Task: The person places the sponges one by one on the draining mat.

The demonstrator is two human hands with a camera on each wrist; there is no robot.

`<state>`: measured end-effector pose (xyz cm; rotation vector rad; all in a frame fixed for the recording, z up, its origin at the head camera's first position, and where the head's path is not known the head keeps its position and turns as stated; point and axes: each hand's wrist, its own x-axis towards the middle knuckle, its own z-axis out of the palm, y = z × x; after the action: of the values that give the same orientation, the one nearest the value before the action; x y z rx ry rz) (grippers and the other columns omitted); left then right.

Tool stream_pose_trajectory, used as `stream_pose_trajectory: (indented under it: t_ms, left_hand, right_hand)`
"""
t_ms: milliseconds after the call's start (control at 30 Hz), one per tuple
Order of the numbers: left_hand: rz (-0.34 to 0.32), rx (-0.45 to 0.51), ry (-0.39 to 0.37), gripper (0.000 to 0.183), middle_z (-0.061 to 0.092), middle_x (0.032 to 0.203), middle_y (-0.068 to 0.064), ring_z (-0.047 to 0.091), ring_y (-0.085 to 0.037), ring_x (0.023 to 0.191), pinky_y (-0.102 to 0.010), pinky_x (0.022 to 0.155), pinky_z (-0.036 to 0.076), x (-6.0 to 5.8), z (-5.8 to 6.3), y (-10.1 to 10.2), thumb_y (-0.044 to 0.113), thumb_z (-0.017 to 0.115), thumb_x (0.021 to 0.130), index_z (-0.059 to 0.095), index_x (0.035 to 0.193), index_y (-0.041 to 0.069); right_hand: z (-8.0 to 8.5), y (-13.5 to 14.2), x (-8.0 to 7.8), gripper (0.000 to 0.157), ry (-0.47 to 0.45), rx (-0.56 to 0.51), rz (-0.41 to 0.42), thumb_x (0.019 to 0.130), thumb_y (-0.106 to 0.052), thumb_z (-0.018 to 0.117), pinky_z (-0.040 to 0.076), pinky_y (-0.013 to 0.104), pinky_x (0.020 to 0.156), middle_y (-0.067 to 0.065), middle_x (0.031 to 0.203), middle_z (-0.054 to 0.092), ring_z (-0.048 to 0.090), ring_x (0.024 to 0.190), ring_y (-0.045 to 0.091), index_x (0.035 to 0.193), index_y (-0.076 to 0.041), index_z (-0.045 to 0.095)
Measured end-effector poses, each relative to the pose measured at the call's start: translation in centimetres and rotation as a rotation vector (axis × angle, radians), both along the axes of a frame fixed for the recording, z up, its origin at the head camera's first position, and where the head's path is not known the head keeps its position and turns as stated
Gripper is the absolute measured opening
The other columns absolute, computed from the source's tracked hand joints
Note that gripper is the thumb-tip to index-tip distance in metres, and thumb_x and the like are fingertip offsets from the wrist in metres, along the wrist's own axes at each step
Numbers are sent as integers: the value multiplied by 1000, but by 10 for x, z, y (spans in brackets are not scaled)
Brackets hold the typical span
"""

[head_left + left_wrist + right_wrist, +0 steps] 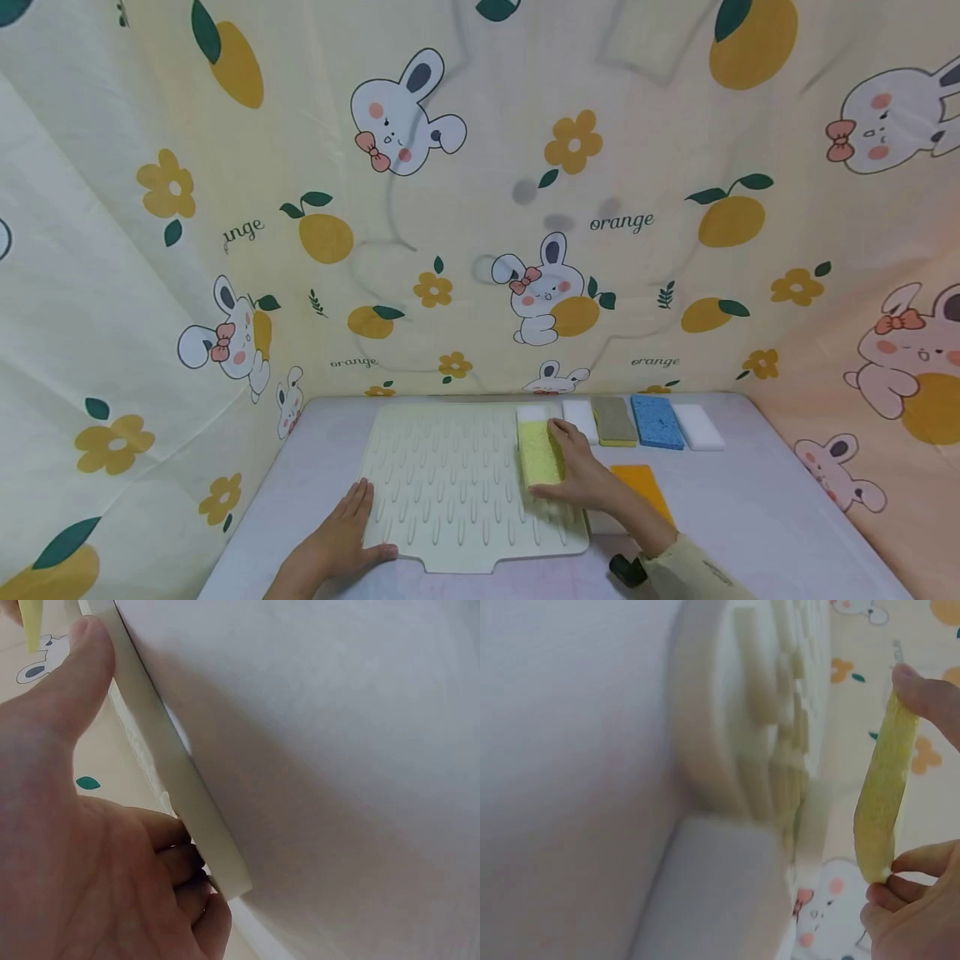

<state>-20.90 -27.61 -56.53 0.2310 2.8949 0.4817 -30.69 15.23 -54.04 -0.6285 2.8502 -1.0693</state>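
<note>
A cream ridged mat [442, 492] with a spout-like tab at its front edge lies on the table. My left hand [337, 533] rests at its near left corner, fingers along the left side and thumb by the front edge. In the left wrist view, the fingers of that hand [112, 862] touch the mat's edge [202, 817]. My right hand [581, 475] pinches a thin yellow sponge [538, 454] between thumb and fingers, over the mat's right part. The right wrist view shows this sponge [885, 787] raised above the mat. A white strip [532, 412] shows beyond the sponge's far end.
Along the back right lie a white block [577, 417], a grey-and-yellow sponge [615, 421], a blue sponge [657, 422] and another white block [699, 427]. An orange sponge [645, 490] and a white piece [606, 523] are partly behind the right arm. Patterned cloth [480, 208] surrounds the table.
</note>
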Motion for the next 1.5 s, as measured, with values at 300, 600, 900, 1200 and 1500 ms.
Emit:
stream_pose_trajectory:
  t_ms: [300, 600, 900, 1200, 1500]
  left_hand:
    - [-2, 23, 9, 126, 21, 172, -35, 17, -48, 162, -61, 130, 23, -1, -4, -3, 72, 78, 85, 28, 161, -16]
    - [3, 25, -23, 129, 19, 173, -34, 15, -48, 163, -62, 130, 20, 1, 4, -1, 74, 77, 84, 26, 162, -15]
    - [-7, 16, -32, 130, 18, 172, -35, 14, -50, 162, -64, 130, 19, 1, 4, 1, 74, 76, 84, 25, 162, -16]
    - [-7, 38, -32, 125, 20, 171, -37, 15, -51, 161, -62, 131, 19, 3, 11, 1, 66, 80, 85, 26, 161, -16]
    - [-2, 2, -7, 119, 21, 172, -35, 17, -49, 162, -60, 130, 24, 4, 12, 4, 63, 80, 88, 28, 161, -15]
  right_hand:
    - [2, -28, -16, 126, 28, -21, 7, 77, -44, 98, 37, 61, 123, 28, 172, 25, 28, 156, 47, 165, 10, 26]
    - [2, -49, -30, 125, 38, -28, 42, 78, -41, 98, 37, 62, 123, 32, 170, 23, 24, 157, 50, 163, 13, 25]
    - [1, -69, -51, 126, 51, 14, 64, 77, -45, 97, 38, 60, 123, 35, 168, 26, 28, 155, 50, 162, 14, 27]
    - [-3, -86, -66, 124, 44, 66, 50, 77, -50, 96, 39, 59, 123, 32, 168, 29, 33, 154, 47, 162, 12, 30]
    - [-5, -93, -76, 126, 4, 105, 31, 78, -55, 94, 38, 57, 124, 28, 169, 30, 32, 156, 45, 164, 10, 29]
